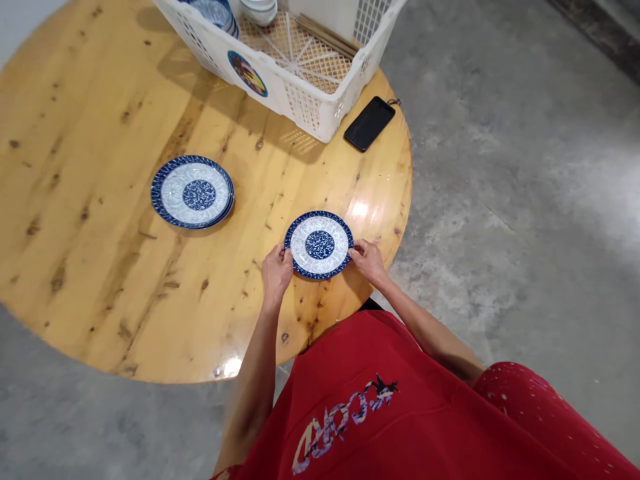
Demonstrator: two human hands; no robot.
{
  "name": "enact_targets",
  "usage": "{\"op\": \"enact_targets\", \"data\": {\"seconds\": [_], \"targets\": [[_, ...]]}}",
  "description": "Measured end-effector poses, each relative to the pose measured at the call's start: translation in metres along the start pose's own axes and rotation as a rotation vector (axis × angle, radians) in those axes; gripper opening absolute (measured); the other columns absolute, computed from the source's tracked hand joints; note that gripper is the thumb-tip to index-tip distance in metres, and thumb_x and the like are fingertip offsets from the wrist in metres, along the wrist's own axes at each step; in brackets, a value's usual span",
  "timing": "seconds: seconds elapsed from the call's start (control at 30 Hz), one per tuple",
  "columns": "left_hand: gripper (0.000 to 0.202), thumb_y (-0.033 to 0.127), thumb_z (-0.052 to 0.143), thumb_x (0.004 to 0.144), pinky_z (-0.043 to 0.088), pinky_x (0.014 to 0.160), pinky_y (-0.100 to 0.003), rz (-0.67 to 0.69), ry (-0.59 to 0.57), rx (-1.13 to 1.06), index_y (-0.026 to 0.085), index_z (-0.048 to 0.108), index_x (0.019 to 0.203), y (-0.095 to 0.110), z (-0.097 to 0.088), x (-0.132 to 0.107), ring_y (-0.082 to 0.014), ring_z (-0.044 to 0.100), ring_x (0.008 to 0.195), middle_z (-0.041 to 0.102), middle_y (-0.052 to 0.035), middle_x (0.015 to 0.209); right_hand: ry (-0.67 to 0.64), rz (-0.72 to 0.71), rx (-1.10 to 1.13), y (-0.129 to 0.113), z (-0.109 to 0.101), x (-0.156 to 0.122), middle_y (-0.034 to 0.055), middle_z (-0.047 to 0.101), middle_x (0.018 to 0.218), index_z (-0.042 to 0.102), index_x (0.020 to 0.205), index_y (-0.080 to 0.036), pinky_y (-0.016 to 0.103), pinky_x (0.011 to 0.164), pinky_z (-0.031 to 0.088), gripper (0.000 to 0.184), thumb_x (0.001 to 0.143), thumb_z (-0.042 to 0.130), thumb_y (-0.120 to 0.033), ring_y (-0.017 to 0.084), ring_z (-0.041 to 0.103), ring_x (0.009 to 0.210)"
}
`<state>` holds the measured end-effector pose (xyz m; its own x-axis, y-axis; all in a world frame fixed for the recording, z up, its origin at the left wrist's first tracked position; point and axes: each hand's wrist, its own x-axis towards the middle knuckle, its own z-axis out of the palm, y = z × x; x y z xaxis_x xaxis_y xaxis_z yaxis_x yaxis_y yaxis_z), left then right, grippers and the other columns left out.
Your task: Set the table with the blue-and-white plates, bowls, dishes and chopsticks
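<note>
A round plate point(320, 245) with a dark blue patterned rim and a blue centre is at the near right side of the wooden table. My left hand point(277, 269) grips its left edge, thumb on top and fingers curled at the rim. On the opposite edge, my right hand point(369, 259) pinches the rim in the same way. Whether the plate rests on the wood or is slightly raised, I cannot tell. Further left lies a small stack of matching plates point(193, 192), apart from both hands.
A white plastic basket point(305, 100) stands at the table's far side, holding bowls point(260, 11), blue-patterned dishes point(213, 12) and chopsticks point(327, 35). Beside it lies a black phone point(370, 124). The round wooden table point(115, 280) curves close to my body, with concrete floor beyond.
</note>
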<state>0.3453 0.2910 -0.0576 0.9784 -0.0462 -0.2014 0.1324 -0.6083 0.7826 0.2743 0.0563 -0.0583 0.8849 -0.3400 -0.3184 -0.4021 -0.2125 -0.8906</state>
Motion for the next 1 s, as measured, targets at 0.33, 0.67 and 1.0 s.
{"op": "enact_targets", "data": {"seconds": [0.33, 0.67, 1.0], "targets": [[0.033, 0.046, 0.052, 0.089, 0.051, 0.057, -0.026, -0.199, -0.044, -0.248, 0.016, 0.065, 0.09, 0.003, -0.008, -0.016, -0.0163, 0.061, 0.062, 0.064, -0.0026, 0.071, 0.044, 0.136, 0.197, 0.005, -0.018, -0.012, 0.002, 0.066, 0.072, 0.062, 0.084, -0.019, 0.031, 0.061, 0.055, 0.027, 0.08, 0.061, -0.046, 0.018, 0.066, 0.064], [0.025, 0.038, 0.054, 0.087, 0.05, 0.053, -0.02, -0.291, 0.062, -0.36, 0.015, 0.062, 0.082, -0.003, -0.008, -0.042, -0.012, 0.062, 0.06, 0.064, -0.003, 0.074, 0.175, 0.173, 0.27, 0.017, -0.055, -0.012, 0.0024, 0.069, 0.073, 0.064, 0.085, -0.018, 0.027, 0.058, 0.057, 0.032, 0.078, 0.068, -0.049, 0.015, 0.065, 0.063], [0.029, 0.041, 0.054, 0.087, 0.05, 0.053, -0.019, -0.32, 0.131, -0.385, 0.014, 0.063, 0.086, -0.007, 0.01, -0.073, -0.0102, 0.062, 0.058, 0.064, -0.0016, 0.072, 0.271, 0.142, 0.275, 0.032, -0.1, -0.006, -0.0006, 0.068, 0.072, 0.063, 0.085, -0.018, 0.023, 0.057, 0.055, 0.025, 0.084, 0.067, -0.043, 0.012, 0.065, 0.06]]}}
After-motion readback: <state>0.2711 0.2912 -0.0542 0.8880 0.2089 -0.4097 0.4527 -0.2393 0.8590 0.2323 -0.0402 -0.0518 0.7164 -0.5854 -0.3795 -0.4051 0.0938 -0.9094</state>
